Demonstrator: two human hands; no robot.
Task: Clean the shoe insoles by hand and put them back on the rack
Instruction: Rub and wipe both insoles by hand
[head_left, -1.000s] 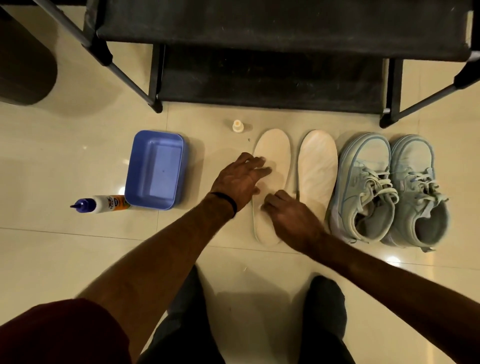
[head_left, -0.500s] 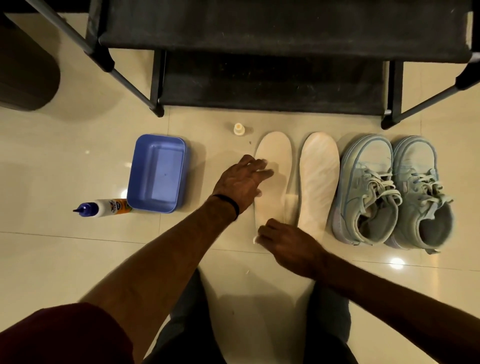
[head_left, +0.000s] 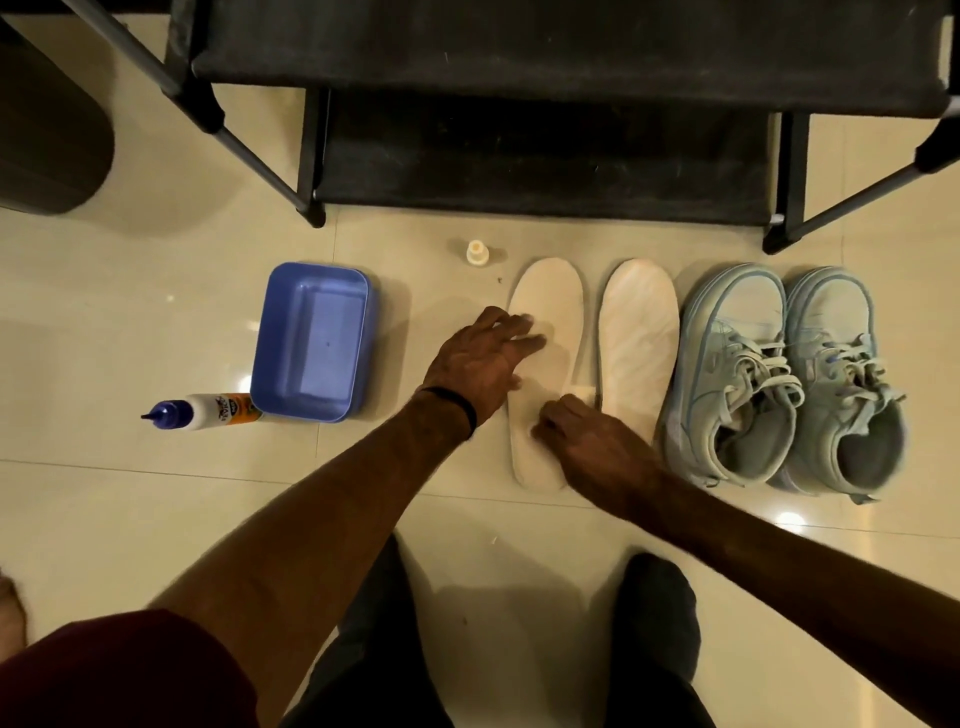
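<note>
Glossy tiled floor (head_left: 156, 322), black rack (head_left: 519, 47) along frame top. Left insole (head_left: 550, 301) at centre, long axis vertical. Our left hand (head_left: 480, 364) flat, fingers spread, pinning its upper half; right hand (head_left: 597, 441) curled on lower half, grip unclear. Second insole (head_left: 639, 332) just right.

This looks like a home, likely an entryway or hallway corner. The floor (head_left: 156, 322) is glossy cream tile with thin grout lines, catching reflections of indoor lamps. At 12 o'clock stands a black shoe rack (head_left: 545, 150) with fabric shelves on a thin metal frame. At 3 o'clock a worn pair of pale blue sneakers (head_left: 779, 374) sits on the tile, two loose insoles (head_left: 639, 343) just beside them. At 9 o'clock lie a small blue plastic tub (head_left: 311, 343) and a squeeze bottle (head_left: 208, 410), ordinary household cleaning things.
</note>
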